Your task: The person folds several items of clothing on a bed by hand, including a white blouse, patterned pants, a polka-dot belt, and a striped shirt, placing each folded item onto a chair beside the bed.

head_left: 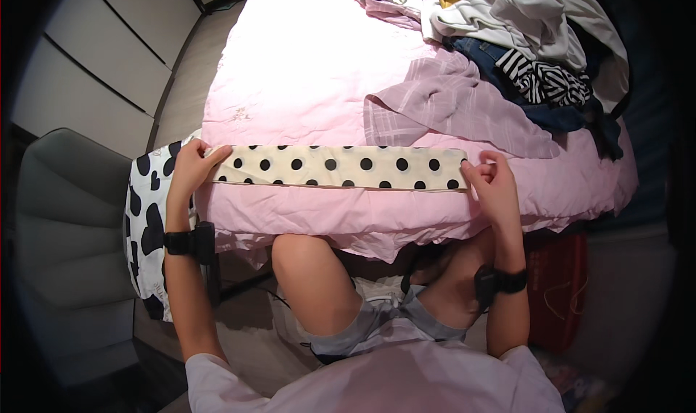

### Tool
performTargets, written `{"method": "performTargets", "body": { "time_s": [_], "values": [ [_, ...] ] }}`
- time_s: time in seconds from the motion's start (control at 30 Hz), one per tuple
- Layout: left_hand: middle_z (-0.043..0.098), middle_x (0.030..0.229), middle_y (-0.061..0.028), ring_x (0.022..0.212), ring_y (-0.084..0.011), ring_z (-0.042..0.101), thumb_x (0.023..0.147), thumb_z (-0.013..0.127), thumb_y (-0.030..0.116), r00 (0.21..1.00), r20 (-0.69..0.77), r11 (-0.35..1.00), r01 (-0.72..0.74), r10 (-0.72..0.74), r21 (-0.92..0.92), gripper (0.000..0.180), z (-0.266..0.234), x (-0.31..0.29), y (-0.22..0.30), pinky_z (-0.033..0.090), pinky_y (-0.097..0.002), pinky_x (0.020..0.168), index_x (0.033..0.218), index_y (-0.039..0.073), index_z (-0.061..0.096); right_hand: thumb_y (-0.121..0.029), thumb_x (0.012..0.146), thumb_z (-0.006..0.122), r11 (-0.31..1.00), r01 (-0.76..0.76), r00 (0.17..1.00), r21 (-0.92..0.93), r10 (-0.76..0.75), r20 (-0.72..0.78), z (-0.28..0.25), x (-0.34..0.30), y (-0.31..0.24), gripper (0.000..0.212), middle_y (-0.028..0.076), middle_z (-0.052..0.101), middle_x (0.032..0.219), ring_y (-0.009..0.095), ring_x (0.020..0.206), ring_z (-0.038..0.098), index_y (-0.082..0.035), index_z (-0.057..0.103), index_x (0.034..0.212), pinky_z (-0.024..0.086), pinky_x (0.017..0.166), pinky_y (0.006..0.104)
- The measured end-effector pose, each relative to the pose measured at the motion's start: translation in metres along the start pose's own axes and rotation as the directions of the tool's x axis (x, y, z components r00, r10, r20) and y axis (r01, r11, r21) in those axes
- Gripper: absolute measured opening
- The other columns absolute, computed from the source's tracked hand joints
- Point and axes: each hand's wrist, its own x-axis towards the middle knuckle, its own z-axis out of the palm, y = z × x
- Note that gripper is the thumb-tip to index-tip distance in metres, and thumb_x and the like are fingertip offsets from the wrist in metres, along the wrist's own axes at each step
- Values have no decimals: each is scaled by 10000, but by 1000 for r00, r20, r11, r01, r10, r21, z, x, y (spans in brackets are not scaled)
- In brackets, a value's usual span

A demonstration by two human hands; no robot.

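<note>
A long, narrow folded strip of cream cloth with black polka dots point(348, 170) lies flat across the near edge of the bed, running left to right. My left hand point(193, 170) holds its left end, with thumb and fingers closed on the corner. At the other end, my right hand point(494, 185) pinches the short edge between thumb and forefinger, its remaining fingers curled. Between my hands the strip is stretched nearly straight, with slight wrinkles near the left end. What the cloth is when unfolded cannot be seen.
Pink bedding point(304, 109) covers the bed. A sheer mauve checked cloth point(449, 101) lies just beyond the strip, and a heap of clothes point(522, 29) is at the far right. A black-and-white patterned cloth point(148, 217) hangs beside a grey chair point(72, 210). A red bag point(554, 282) stands low right.
</note>
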Motion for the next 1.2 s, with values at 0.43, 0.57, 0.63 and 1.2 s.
{"method": "performTargets", "body": {
  "time_s": [0.43, 0.57, 0.63, 1.2],
  "values": [
    [569, 607, -26, 491, -96, 500, 795, 841, 252, 988, -119, 951, -129, 99, -282, 327, -32, -47, 11, 378, -282, 441, 818, 25, 606, 21, 902, 664, 957, 69, 967, 281, -133, 217, 10, 19, -6, 387, -29, 556, 777, 31, 665, 486, -37, 502, 1248, 370, 589, 163],
    [549, 582, -1, 430, -66, 459, 819, 808, 206, 963, -229, 868, 10, -142, -496, 280, -77, -128, 24, 321, -269, 384, 803, 35, 587, 28, 932, 634, 937, 268, 924, 223, -316, 218, 21, 25, -73, 229, -31, 508, 868, 35, 725, 482, -63, 510, 1102, 389, 601, 183],
    [510, 571, 20, 453, -47, 472, 826, 803, 186, 884, -460, 867, -168, -77, -468, 313, -81, -170, -9, 315, -263, 370, 754, 63, 524, 47, 937, 615, 907, 307, 870, 290, -391, 300, 49, 32, -103, 196, -24, 481, 878, 36, 712, 474, -58, 483, 1035, 400, 594, 190],
    [591, 689, -58, 421, -111, 542, 941, 711, 197, 334, -628, 693, 122, -703, -710, 268, -93, -339, -131, 365, -281, 306, 874, 12, 530, -4, 824, 708, 632, 558, 157, 538, -717, 679, 495, 33, -295, 131, 16, 598, 713, 92, 679, 557, -37, 624, 919, 463, 605, 263]
  ]
}}
